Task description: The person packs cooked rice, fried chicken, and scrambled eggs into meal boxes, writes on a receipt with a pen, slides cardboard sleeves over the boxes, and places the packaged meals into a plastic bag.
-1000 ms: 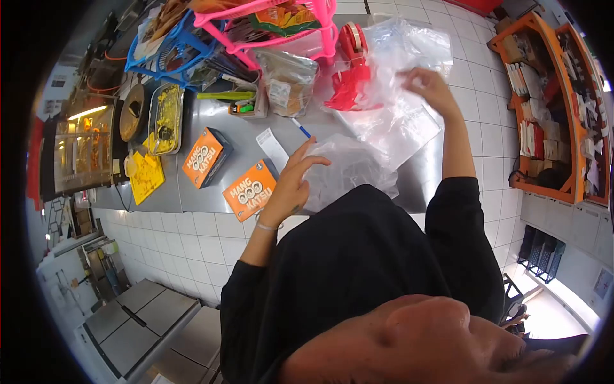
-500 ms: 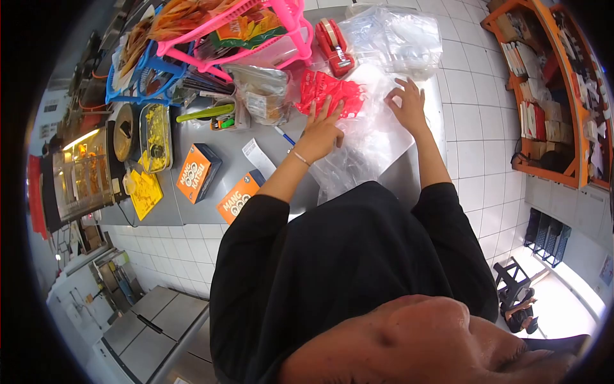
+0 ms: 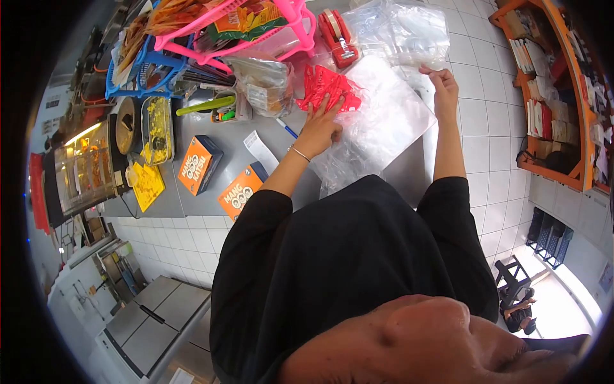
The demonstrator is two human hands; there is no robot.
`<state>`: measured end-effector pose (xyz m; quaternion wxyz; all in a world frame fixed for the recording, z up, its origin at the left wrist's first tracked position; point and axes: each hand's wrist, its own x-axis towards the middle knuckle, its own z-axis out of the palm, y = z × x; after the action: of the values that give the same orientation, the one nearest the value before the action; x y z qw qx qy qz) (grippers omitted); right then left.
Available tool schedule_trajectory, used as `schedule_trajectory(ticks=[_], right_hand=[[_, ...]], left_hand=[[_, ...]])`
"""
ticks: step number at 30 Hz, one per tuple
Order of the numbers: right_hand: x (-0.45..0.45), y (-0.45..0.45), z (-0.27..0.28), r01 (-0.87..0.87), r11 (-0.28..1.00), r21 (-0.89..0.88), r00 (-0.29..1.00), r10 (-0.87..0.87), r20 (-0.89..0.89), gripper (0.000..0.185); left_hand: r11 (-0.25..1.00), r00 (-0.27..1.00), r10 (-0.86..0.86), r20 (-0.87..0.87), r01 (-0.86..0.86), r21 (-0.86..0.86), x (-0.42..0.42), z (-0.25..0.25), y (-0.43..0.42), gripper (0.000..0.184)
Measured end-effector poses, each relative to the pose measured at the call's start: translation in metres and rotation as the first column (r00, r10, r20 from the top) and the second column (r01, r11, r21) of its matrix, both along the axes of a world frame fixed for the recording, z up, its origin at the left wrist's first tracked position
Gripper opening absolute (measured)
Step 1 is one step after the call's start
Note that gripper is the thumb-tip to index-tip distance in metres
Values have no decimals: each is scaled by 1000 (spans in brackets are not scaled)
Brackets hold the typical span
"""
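My left hand [image 3: 322, 130] presses flat with spread fingers on a crumpled red plastic bag [image 3: 329, 89] and the clear plastic next to it. My right hand [image 3: 443, 88] is raised at the right edge of the table, its thumb and index finger pinched on the edge of a clear plastic bag [image 3: 414, 75]. Between my hands a stack of whitish plastic bags [image 3: 390, 109] lies over the table, and crumpled clear plastic [image 3: 339, 166] reaches toward my body.
A red tape dispenser [image 3: 339, 41] and more clear bags [image 3: 400, 29] lie at the back. Left of my arm are two orange boxes [image 3: 198, 165], a paper slip [image 3: 259, 147], a blue pen [image 3: 286, 128] and a food tray [image 3: 157, 128]. A pink basket [image 3: 256, 48] stands behind.
My right hand has moved right and slightly up, from over the plastic to the table's edge, drawing thin plastic with it. My left hand stays on the red bag.
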<state>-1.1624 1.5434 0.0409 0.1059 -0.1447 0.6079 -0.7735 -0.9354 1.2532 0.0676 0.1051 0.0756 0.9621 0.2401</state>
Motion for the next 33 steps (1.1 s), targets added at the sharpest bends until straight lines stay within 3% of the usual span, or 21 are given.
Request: schedule_trajectory(ticks=[3,4,7,9,12,13,14,16,19,20,21,23,24,26,28,29,30,32,33], right_hand=[[20,-28,21,130,864,487,934,59,-353,38],[33,-43,26,247,753,610,795,203,-572,52],[56,-58,3,275,512,814,729,442,-524,28],[45,-58,-3,183,534,826,789,421,-447,15],[28,-40,-2,-83,851,519,959,210,-191,10],[24,-33,-2,-31,886,462,965,148,-218,6],[19,-24,0,-53,991,120,996,61,-62,6],[8,-1,15,-16,961,-275,976,75,204,8],[18,-12,41,52,984,169,998,-55,13,13],[26,-23,40,176,851,495,940,3,-341,22],[37,-35,30,248,744,620,884,88,-460,25],[50,-40,-1,254,562,787,796,341,-500,27],[53,-40,-9,176,492,852,764,478,-434,26],[58,-40,-6,-6,737,676,895,305,-324,11],[65,-38,24,-182,921,344,977,209,-41,6],[61,-30,24,-241,962,125,970,243,6,5],[69,-29,35,-152,986,-62,986,156,62,5],[62,-1,26,-240,901,-363,929,321,184,8],[55,3,29,-408,716,-566,819,561,120,10]], left_hand=[[1000,998,6,-59,-6,16,2,-6,0,9],[1000,998,11,-61,-10,26,3,-7,0,9],[999,997,20,-70,-17,49,3,-6,1,10],[998,998,22,-64,-18,53,4,-5,0,10],[998,998,37,-45,-35,48,5,-5,0,13],[998,998,37,-44,-35,52,5,-5,0,13],[998,998,38,-41,-36,58,5,-5,-1,13],[998,998,40,-40,-38,57,6,-6,-1,12],[998,997,45,-63,-43,46,7,-8,-1,10],[998,996,48,-80,-44,47,8,-10,-1,10],[998,994,48,-96,-43,50,8,-11,0,10],[997,994,54,-98,-49,54,8,-13,1,10],[997,993,58,-99,-52,55,8,-11,0,9],[996,994,66,-86,-61,63,7,-8,0,9],[995,993,87,-74,-82,64,11,-9,3,9],[994,993,92,-76,-88,57,11,-11,3,9],[995,992,96,-81,-92,49,11,-12,4,9],[995,992,97,-79,-94,45,11,-11,5,10],[995,992,97,-80,-93,43,11,-10,6,11]])
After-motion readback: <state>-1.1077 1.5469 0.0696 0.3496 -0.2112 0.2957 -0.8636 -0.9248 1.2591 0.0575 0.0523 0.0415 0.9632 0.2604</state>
